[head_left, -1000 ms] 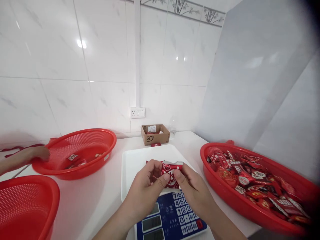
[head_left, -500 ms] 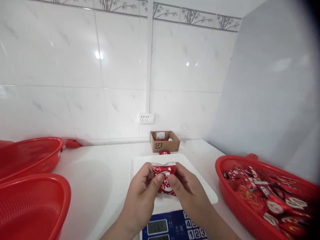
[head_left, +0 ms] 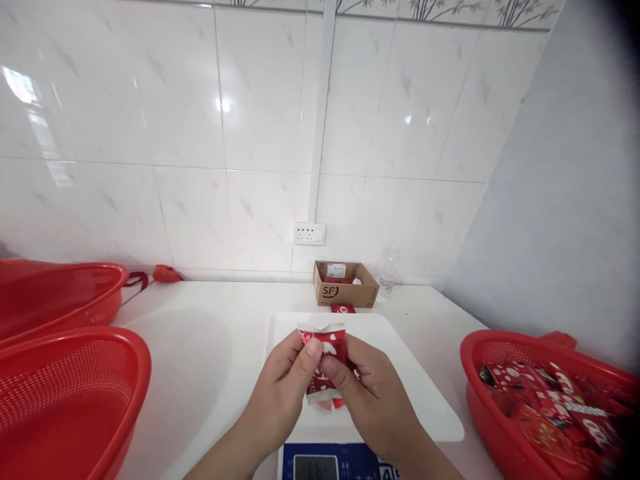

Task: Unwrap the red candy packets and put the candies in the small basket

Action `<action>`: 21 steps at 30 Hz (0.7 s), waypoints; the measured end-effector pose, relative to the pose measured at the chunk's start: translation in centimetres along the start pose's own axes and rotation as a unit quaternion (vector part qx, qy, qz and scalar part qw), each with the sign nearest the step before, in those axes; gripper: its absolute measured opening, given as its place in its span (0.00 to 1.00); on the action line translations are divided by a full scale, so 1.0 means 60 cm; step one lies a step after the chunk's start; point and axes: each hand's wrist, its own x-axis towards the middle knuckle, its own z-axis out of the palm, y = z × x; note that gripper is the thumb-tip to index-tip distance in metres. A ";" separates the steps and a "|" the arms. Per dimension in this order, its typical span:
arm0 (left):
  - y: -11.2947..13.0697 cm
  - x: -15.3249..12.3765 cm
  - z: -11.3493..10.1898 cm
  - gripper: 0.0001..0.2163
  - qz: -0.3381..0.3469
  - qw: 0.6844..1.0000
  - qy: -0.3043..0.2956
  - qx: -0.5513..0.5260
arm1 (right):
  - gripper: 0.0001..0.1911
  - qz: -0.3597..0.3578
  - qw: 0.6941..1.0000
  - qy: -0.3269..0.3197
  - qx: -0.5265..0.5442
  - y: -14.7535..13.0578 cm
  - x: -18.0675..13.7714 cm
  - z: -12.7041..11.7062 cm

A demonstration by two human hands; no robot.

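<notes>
**Red packet (head_left: 326,363) pinched in both hands over the scale tray**

Left-hand fingers (head_left: 313,348) and right-hand fingers (head_left: 331,366) are closed on the packet, thumbs on its front face, near the top. The packet is upright, with its crimped top edge up and white and red print facing the camera. Left hand (head_left: 283,397) and right hand (head_left: 373,400) press together around it, knuckles close. Both hold the same packet and nothing else.

The packet sits above the near half of the white tray (head_left: 405,373). Whether its bottom edge touches the tray cannot be told. The tray sits on a blue scale (head_left: 350,461); its display (head_left: 315,468) is partly cut off and unreadable.

- Right on the surface (head_left: 210,347): red basket (head_left: 480,347) full of red wrapped candies (head_left: 545,400).
- Left: two red mesh baskets, the near one (head_left: 143,360) and the far one (head_left: 113,280).
- Behind the tray: open cardboard box (head_left: 345,285), with a small red packet (head_left: 343,308) lying just in front of it.
- Wall socket (head_left: 309,233) on the tiles above.
</notes>
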 end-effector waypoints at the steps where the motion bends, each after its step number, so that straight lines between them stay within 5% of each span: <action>1: -0.001 0.000 0.000 0.17 -0.001 1.000 0.011 -0.008 | 0.16 -0.001 1.000 -0.009 -0.008 0.001 0.001 0.000; 9: 0.007 0.002 0.010 0.17 -0.009 0.998 0.056 -0.029 | 0.24 0.066 0.988 -0.063 0.122 0.000 0.004 0.003; 15: 0.008 0.023 0.033 0.19 0.009 0.994 0.107 -0.007 | 0.24 0.071 0.992 -0.015 0.107 -0.007 0.003 -0.010; 21: 0.010 0.027 0.040 0.22 -0.009 0.997 0.071 0.006 | 0.23 0.056 0.996 0.026 0.058 -0.009 0.005 -0.015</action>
